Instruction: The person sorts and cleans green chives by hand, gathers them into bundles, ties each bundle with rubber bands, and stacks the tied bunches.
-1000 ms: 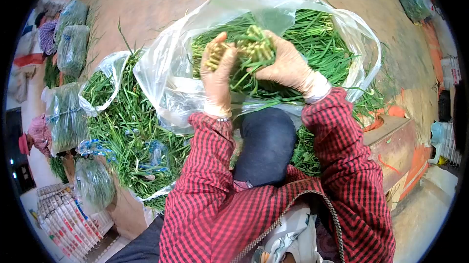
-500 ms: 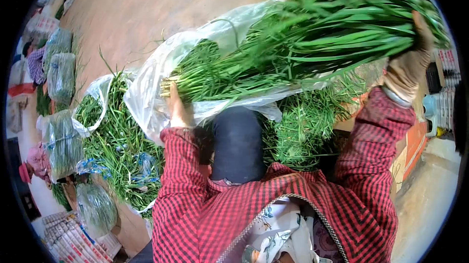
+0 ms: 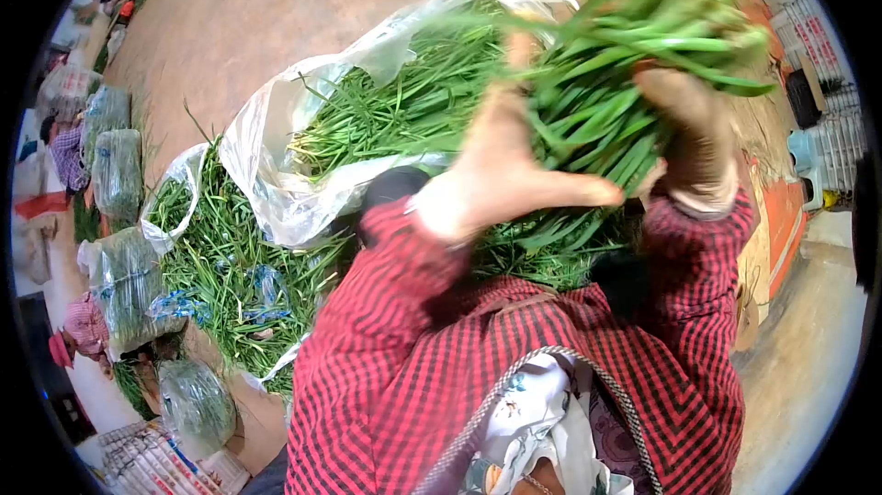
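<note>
A thick bunch of garlic chives [image 3: 606, 113] is raised at the upper right, partly blurred, its leaves bent over. My right hand [image 3: 684, 109] is closed around it from the right. My left hand [image 3: 505, 164], thumb and fingers spread wide, reaches across against the near left side of the bunch. More long chives [image 3: 395, 109] lie behind my left hand on an opened clear plastic bag [image 3: 266, 159]. Loose green trimmings [image 3: 542, 261] sit below the bunch, in front of my body.
A heap of loose leaves [image 3: 230, 265] with blue plastic bits lies at the left. Beyond it stand several plastic-wrapped bundles [image 3: 124, 279] and other people [image 3: 87, 325]. White stacked crates [image 3: 831, 113] and a light blue plastic item [image 3: 806, 164] are at the right. Brown floor [image 3: 248, 17] stretches ahead.
My left hand has left the stem ends over the bag and swung right to the bunch. My right hand has drawn the bunch inward and turned it, its leaves now folded over.
</note>
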